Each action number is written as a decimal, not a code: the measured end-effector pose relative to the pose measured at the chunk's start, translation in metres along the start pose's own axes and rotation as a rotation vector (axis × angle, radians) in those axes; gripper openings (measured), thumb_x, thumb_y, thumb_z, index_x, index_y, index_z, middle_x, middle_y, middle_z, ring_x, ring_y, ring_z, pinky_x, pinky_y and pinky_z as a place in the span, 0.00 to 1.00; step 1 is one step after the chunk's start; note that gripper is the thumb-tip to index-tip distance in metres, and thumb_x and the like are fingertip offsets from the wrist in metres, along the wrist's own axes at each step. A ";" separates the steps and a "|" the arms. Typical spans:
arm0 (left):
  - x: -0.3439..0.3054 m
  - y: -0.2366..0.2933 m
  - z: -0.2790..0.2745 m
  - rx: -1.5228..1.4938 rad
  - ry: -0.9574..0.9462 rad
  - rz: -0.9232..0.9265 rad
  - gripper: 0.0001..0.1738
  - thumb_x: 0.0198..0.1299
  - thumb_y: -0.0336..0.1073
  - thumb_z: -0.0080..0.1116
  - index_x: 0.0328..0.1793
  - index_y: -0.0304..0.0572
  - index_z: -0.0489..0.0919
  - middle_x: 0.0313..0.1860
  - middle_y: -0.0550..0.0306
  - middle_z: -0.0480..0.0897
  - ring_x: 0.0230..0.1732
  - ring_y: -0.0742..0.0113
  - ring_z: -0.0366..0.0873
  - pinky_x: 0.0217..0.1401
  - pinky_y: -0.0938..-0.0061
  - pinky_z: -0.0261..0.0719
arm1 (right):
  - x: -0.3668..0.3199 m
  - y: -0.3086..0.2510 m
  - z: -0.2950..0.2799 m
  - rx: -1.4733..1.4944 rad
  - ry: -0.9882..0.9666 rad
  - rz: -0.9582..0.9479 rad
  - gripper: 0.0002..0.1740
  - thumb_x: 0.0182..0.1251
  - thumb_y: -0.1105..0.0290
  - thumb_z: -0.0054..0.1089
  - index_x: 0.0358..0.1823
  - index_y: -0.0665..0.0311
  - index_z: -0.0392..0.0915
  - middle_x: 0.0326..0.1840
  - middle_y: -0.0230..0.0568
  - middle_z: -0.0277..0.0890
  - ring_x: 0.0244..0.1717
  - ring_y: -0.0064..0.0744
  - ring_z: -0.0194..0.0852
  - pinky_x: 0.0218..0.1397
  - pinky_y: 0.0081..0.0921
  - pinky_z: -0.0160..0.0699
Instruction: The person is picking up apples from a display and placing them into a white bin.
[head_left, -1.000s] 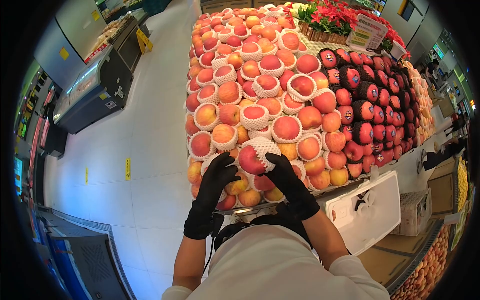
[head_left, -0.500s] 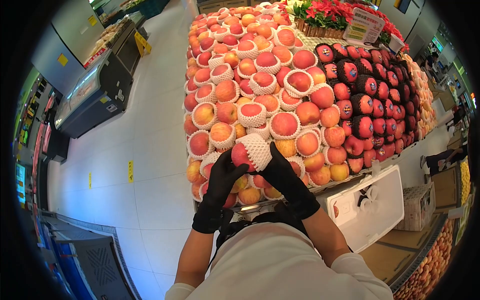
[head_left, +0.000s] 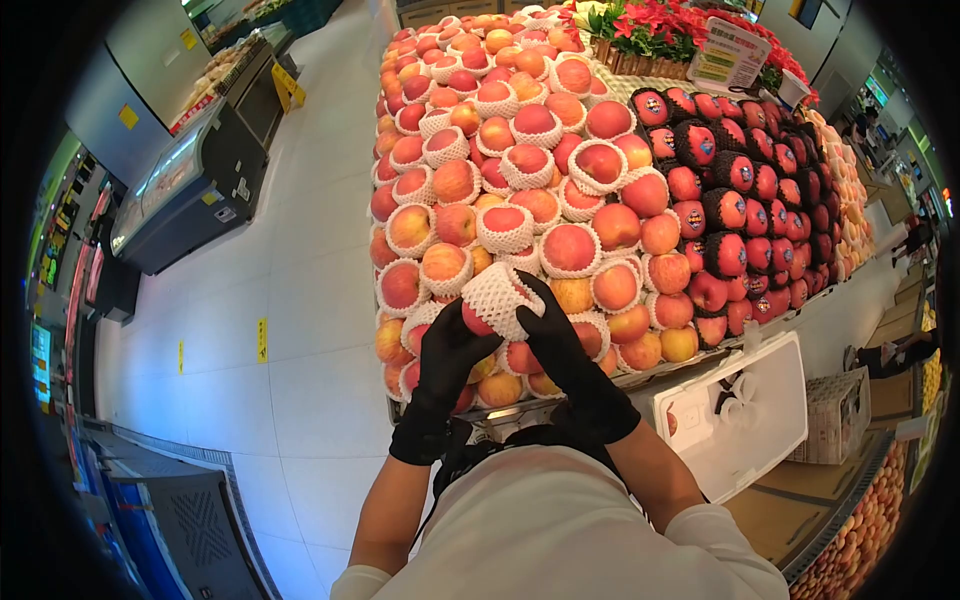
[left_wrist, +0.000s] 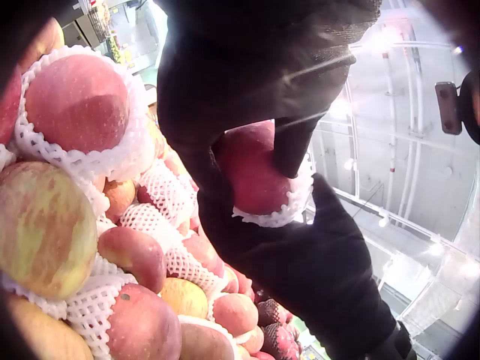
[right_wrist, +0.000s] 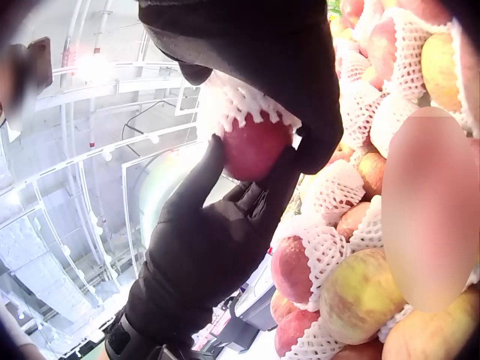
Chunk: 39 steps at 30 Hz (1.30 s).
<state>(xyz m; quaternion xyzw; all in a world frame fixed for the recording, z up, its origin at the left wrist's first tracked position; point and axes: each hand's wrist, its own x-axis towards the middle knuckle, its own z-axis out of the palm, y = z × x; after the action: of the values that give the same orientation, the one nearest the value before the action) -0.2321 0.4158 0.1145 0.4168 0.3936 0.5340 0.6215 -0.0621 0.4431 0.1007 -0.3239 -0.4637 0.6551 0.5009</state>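
Note:
Both black-gloved hands hold one red apple partly covered by a white foam net (head_left: pixel 497 297), just above the front of the apple pile (head_left: pixel 538 208). The left hand (head_left: pixel 447 352) grips the apple's bare lower left side, its thumb beneath. On the net's right side the right hand (head_left: pixel 550 325) curls its fingers and thumb. In the left wrist view, red skin (left_wrist: pixel 255 169) shows between the gloves, with the net's edge below. The right wrist view shows the bare end of the apple (right_wrist: pixel 257 148) against the left hand's fingers, the net above it.
Dark-netted apples (head_left: pixel 735 215) lie right of the pile. Behind them stand red flowers (head_left: pixel 660 30) and a sign (head_left: pixel 728 55). An open white foam box (head_left: pixel 740 425) is at the front right, beside a white crate (head_left: pixel 833 415). A freezer case (head_left: pixel 190 190) stands across the aisle.
The apple's net now covers more of its red skin than before. Both hands have moved slightly left and closer in, and the right hand's fingers have shifted over the net.

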 end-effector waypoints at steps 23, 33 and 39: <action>0.013 0.001 0.009 -0.190 -0.040 -0.183 0.32 0.65 0.41 0.57 0.72 0.38 0.64 0.64 0.54 0.73 0.63 0.64 0.72 0.63 0.69 0.74 | -0.018 -0.046 0.012 -0.612 0.013 -0.382 0.42 0.59 0.72 0.68 0.71 0.71 0.54 0.66 0.54 0.63 0.66 0.47 0.65 0.65 0.40 0.69; 0.013 -0.001 0.002 0.178 -0.020 0.048 0.33 0.61 0.33 0.61 0.71 0.35 0.64 0.64 0.50 0.73 0.65 0.60 0.71 0.68 0.67 0.69 | -0.012 -0.018 -0.020 -0.009 -0.071 0.141 0.25 0.80 0.55 0.36 0.70 0.59 0.62 0.59 0.34 0.72 0.53 0.24 0.73 0.53 0.25 0.77; 0.010 0.015 0.020 0.355 -0.124 0.227 0.47 0.49 0.29 0.73 0.75 0.36 0.60 0.70 0.49 0.68 0.69 0.59 0.67 0.72 0.63 0.65 | -0.015 -0.031 -0.010 -0.104 -0.077 0.009 0.25 0.77 0.57 0.41 0.69 0.63 0.62 0.60 0.36 0.71 0.56 0.27 0.73 0.54 0.25 0.77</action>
<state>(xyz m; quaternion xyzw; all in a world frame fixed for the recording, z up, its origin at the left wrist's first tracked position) -0.2175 0.4254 0.1351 0.5935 0.3930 0.4960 0.4973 -0.0382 0.4339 0.1260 -0.3260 -0.5145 0.6444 0.4623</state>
